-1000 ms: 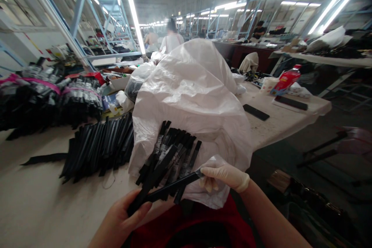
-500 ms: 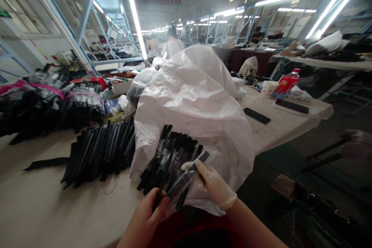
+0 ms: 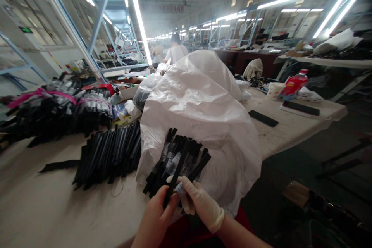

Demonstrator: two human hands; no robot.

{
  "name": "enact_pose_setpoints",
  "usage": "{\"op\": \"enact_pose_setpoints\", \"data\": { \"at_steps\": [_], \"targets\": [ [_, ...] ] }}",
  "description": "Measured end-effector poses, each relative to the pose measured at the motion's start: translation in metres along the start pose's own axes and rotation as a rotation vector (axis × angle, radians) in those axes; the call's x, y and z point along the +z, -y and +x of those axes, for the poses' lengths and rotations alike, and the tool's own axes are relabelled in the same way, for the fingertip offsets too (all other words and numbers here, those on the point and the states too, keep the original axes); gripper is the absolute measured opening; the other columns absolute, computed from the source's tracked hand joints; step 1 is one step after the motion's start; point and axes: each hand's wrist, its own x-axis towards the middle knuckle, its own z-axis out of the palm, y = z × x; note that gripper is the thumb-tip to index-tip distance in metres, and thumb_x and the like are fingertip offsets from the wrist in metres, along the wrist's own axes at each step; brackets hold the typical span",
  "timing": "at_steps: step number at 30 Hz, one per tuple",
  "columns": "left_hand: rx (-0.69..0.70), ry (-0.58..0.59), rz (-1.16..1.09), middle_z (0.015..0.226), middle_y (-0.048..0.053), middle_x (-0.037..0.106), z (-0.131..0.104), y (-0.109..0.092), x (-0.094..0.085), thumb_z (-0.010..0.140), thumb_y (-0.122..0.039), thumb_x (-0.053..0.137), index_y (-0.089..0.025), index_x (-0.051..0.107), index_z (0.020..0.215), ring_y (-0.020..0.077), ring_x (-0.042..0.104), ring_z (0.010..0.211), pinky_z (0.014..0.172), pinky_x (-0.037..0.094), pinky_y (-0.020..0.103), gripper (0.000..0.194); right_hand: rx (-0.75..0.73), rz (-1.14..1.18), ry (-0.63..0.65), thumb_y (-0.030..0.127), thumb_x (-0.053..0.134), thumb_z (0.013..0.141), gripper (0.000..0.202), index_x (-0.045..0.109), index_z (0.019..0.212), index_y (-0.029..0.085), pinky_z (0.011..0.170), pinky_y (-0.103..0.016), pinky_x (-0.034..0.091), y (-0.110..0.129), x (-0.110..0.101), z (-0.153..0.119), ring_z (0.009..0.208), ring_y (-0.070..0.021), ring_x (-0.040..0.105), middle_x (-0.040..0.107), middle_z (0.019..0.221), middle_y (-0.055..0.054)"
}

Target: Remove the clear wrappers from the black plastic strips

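My bare left hand (image 3: pixel 163 206) is closed round the lower end of a black strip (image 3: pixel 180 162), which slants up and away from me. Against it, my right hand (image 3: pixel 200 203), in a thin whitish glove, pinches a crumpled piece of clear plastic (image 3: pixel 180 189). Where strip and plastic meet is partly covered by my fingers. Just beyond my hands, several black strips with clear plastic round their middles lie in a loose pile (image 3: pixel 162 166) on a big white plastic sheet (image 3: pixel 200 104).
Left of the sheet lies a row of bare black strips (image 3: pixel 109 155). Tied bundles (image 3: pixel 58 112) with pink bands stand farther left. On the table (image 3: pixel 95 217), a phone (image 3: pixel 263 118) and a red bottle (image 3: pixel 297 83) are at the right. A person (image 3: pixel 176 50) sits beyond the sheet.
My right hand has moved left and down to meet my left hand. The plastic it grips was stretched out smooth and is now bunched up. The view has shifted slightly left.
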Motion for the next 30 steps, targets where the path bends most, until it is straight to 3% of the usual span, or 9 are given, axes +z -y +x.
{"op": "enact_pose_setpoints", "data": {
  "at_steps": [2,4,7,10,14,20,23,26,30],
  "targets": [
    [0.002,-0.067,0.112,0.072,0.004,0.066,0.014,-0.002,-0.007,0.083,-0.044,0.041,-0.017,0.058,0.088,0.0203,0.061,0.065,0.058,0.045,0.027,0.032,0.0,-0.032,0.032,0.059,0.041,0.081,0.056,0.059,0.112,0.016,0.037,-0.02,0.028,-0.001,-0.004,0.002,0.035,-0.008,0.041,0.052,0.045,0.003],
    [0.003,-0.159,0.25,0.078,0.007,0.068,0.035,0.001,-0.018,0.085,-0.043,0.037,-0.016,0.057,0.095,0.0229,0.064,0.072,0.063,0.047,0.03,0.035,-0.056,-0.093,-0.025,0.058,0.039,0.083,0.053,0.057,0.112,0.018,0.043,-0.02,0.034,0.004,-0.023,0.004,0.041,-0.0087,0.047,0.059,0.054,0.001],
    [0.039,-0.236,0.358,0.095,0.012,0.068,0.067,0.011,-0.027,0.086,-0.036,0.031,-0.015,0.058,0.101,0.0259,0.063,0.089,0.076,0.047,0.035,0.037,-0.128,-0.231,-0.275,0.056,0.04,0.081,0.05,0.06,0.104,0.017,0.049,-0.023,0.04,0.015,-0.063,0.004,0.047,-0.0103,0.05,0.063,0.063,-0.001],
    [0.068,-0.257,0.362,0.098,0.015,0.067,0.083,0.022,-0.028,0.085,-0.034,0.031,-0.012,0.06,0.097,0.0276,0.061,0.095,0.083,0.045,0.039,0.038,-0.104,-0.397,-0.538,0.051,0.042,0.08,0.046,0.058,0.106,0.017,0.057,-0.027,0.046,0.024,-0.1,0.002,0.06,-0.015,0.058,0.068,0.086,-0.007],
    [0.038,-0.294,0.339,0.099,0.015,0.067,0.072,0.027,-0.033,0.085,-0.041,0.03,-0.013,0.06,0.098,0.0282,0.062,0.094,0.081,0.047,0.039,0.043,-0.12,-0.803,-0.728,0.033,0.042,0.081,0.04,0.053,0.116,0.018,0.077,-0.032,0.046,0.029,-0.134,0.012,0.09,-0.0219,0.061,0.063,0.108,-0.011],
    [0.006,-0.291,0.149,0.081,0.008,0.069,0.038,0.016,-0.035,0.082,-0.048,0.037,-0.016,0.06,0.099,0.0251,0.064,0.079,0.072,0.05,0.034,0.043,-0.104,-0.989,-0.707,0.019,0.054,0.072,0.043,0.055,0.115,0.012,0.09,-0.041,0.035,0.023,-0.155,0.053,0.103,-0.0306,0.054,0.061,0.109,-0.018],
    [0.002,-0.25,0.035,0.073,0.004,0.067,0.025,0.008,-0.023,0.081,-0.048,0.041,-0.017,0.061,0.096,0.0232,0.063,0.072,0.066,0.049,0.031,0.04,-0.099,-1.005,-0.681,0.019,0.057,0.07,0.028,0.064,0.097,0.011,0.084,-0.042,0.036,0.022,-0.158,0.059,0.094,-0.0317,0.057,0.064,0.096,-0.018],
    [-0.033,-0.113,-0.068,0.071,0.004,0.066,0.017,-0.001,-0.005,0.082,-0.048,0.042,-0.016,0.061,0.094,0.022,0.062,0.069,0.062,0.048,0.029,0.04,-0.116,-0.99,-0.672,0.023,0.057,0.071,0.014,0.066,0.079,0.016,0.081,-0.04,0.036,0.025,-0.156,0.049,0.086,-0.0286,0.057,0.065,0.085,-0.012],
    [-0.072,0.064,-0.163,0.073,0.006,0.067,0.014,-0.005,0.031,0.085,-0.046,0.039,-0.014,0.061,0.091,0.0179,0.06,0.06,0.055,0.045,0.027,0.039,-0.144,-0.903,-0.7,0.028,0.054,0.074,0.014,0.064,0.08,0.02,0.079,-0.036,0.037,0.028,-0.148,0.019,0.085,-0.024,0.056,0.064,0.087,-0.007]
  ]
}}
